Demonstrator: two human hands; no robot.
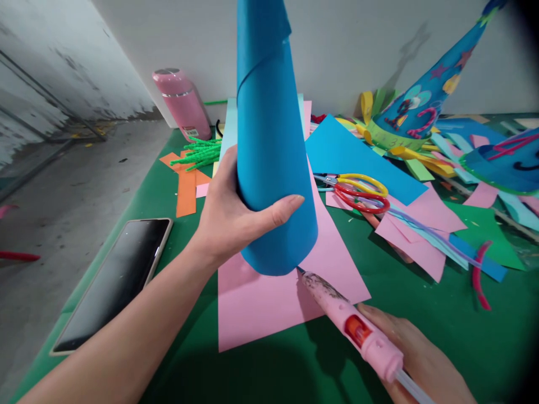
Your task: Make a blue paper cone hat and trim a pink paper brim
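A tall blue paper cone [273, 134] stands over a pink sheet of paper [248, 314], its top cut off by the frame's upper edge. My left hand [240, 213] is wrapped round the cone's lower left side, thumb across the front. In my right hand [412, 342] is a pink glue gun [349, 320] with a clear glue stick coming out of its back end. Its dark nozzle tip is at the cone's bottom rim; whether they touch I cannot tell. The fingers of my right hand are partly hidden behind the gun.
A phone [118, 280] lies at the left edge of the green table. Behind are a pink bottle [183, 104] and green pipe cleaners [200, 152]. To the right lie scissors [362, 192], paper scraps [415, 238] and a decorated blue cone hat [421, 106].
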